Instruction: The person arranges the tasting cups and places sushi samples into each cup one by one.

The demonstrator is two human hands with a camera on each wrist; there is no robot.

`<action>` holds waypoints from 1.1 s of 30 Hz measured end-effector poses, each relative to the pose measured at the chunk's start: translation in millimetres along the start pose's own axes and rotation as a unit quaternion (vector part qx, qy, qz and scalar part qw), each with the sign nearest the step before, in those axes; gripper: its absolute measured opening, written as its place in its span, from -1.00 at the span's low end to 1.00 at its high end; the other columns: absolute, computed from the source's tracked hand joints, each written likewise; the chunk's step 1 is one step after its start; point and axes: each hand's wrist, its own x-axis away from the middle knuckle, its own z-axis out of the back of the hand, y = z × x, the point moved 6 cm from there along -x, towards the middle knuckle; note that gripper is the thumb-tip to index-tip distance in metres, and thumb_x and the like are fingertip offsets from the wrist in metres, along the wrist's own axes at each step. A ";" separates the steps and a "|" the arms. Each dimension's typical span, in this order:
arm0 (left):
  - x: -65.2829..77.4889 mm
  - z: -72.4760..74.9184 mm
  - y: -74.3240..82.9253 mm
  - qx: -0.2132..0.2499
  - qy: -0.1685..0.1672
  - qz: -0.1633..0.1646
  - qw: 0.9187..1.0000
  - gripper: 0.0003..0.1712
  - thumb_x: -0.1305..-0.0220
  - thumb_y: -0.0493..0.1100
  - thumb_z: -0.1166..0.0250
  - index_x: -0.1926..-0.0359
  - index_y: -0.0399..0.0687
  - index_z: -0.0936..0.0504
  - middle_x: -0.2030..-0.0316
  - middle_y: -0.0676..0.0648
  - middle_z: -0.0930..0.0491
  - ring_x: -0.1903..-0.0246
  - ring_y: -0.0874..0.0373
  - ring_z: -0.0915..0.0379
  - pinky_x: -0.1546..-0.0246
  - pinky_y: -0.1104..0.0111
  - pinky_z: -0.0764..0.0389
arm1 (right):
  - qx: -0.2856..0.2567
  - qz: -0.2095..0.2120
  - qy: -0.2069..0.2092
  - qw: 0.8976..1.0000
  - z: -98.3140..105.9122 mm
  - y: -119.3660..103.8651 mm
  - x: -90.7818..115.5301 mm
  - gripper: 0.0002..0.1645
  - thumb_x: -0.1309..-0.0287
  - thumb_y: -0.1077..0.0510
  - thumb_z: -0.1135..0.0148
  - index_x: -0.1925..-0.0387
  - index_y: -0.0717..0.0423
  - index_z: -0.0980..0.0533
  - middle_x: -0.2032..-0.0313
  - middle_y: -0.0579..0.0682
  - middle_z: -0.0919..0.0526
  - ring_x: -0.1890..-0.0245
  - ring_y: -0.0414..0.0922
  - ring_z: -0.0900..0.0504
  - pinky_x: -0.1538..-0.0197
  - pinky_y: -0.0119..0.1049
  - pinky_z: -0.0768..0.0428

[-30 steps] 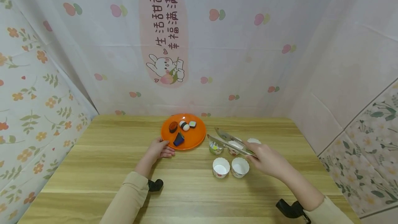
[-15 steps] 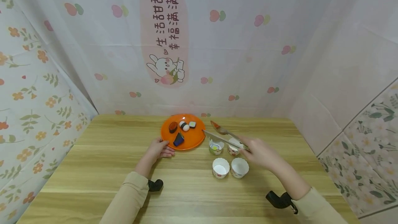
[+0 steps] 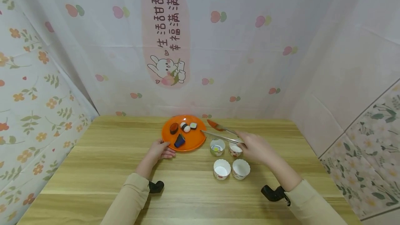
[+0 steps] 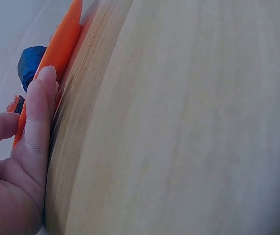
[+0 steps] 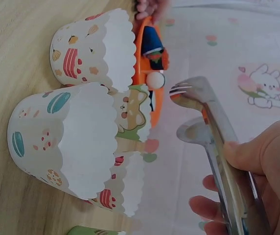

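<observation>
My left hand [image 3: 161, 149] pinches the near left rim of an orange plate [image 3: 195, 141], thumb above and fingers beneath; the left wrist view shows the same grip on the plate [image 4: 64, 44]. On the plate lie a roe-topped sushi [image 3: 174, 127], a white piece with a black band [image 3: 185, 126], a small sushi roll [image 3: 193, 125] and a dark blue cone-shaped hand roll [image 3: 179, 140]. My right hand [image 3: 254, 147] grips metal tongs [image 5: 223, 161], their arms apart with nothing between the tips. The tips reach the plate's right edge.
Several paper baking cups stand right of the plate, among them a back cup [image 3: 217, 152] with a yellow-green piece inside. In front are two white cups, a left one [image 3: 222, 173] and a right one [image 3: 241, 173]. A green cup [image 5: 93, 230] shows at the right wrist view's bottom edge.
My right hand has moved left and slightly up with the tongs, from over the back cups to the plate's right edge. The left hand has stayed on the rim.
</observation>
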 end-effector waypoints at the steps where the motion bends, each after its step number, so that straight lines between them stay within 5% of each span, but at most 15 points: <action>1: 0.1 -0.2 -0.1 -0.001 0.000 0.001 1.000 -0.71 -0.50 -0.22 0.06 -0.04 -0.42 -0.24 0.51 -0.24 -0.65 0.57 0.04 -0.65 0.52 0.31 -0.67 | 0.010 0.001 0.002 1.000 0.2 -0.1 -1.3 -0.42 -0.18 0.21 -0.30 -0.22 0.27 -0.39 0.12 0.16 -0.65 0.53 -0.18 -0.51 0.59 -0.31 -0.41; 17: -1.6 0.1 -1.2 -0.002 0.003 0.005 1.000 -0.71 -0.49 -0.24 0.06 -0.04 -0.42 -0.25 0.54 -0.22 -0.64 0.58 0.05 -0.64 0.54 0.32 -0.66 | 0.070 -0.010 -0.010 0.997 -7.5 -5.3 -29.1 -0.46 -0.25 0.14 -0.22 -0.23 0.21 -0.40 -0.07 0.15 -0.58 0.17 0.06 -0.66 0.40 -0.12 -0.62; 26: 0.3 0.0 -0.2 -0.004 0.003 0.003 1.000 -0.73 -0.49 -0.24 0.06 -0.02 -0.42 -0.26 0.54 -0.22 -0.64 0.59 0.06 -0.64 0.54 0.32 -0.66 | 0.097 0.008 0.002 0.995 -11.6 -9.0 -44.1 -0.46 -0.20 0.17 -0.27 -0.20 0.21 -0.43 0.02 0.13 -0.62 0.36 -0.04 -0.65 0.49 -0.22 -0.59; 33: 1.0 0.9 0.1 -0.002 0.003 0.005 1.000 -0.73 -0.49 -0.23 0.05 -0.01 -0.40 -0.26 0.53 -0.22 -0.64 0.58 0.05 -0.64 0.54 0.31 -0.66 | 0.116 0.020 -0.007 0.993 -13.7 -13.0 -53.5 -0.48 -0.21 0.18 -0.26 -0.20 0.19 -0.44 0.05 0.10 -0.64 0.58 -0.20 -0.49 0.68 -0.40 -0.36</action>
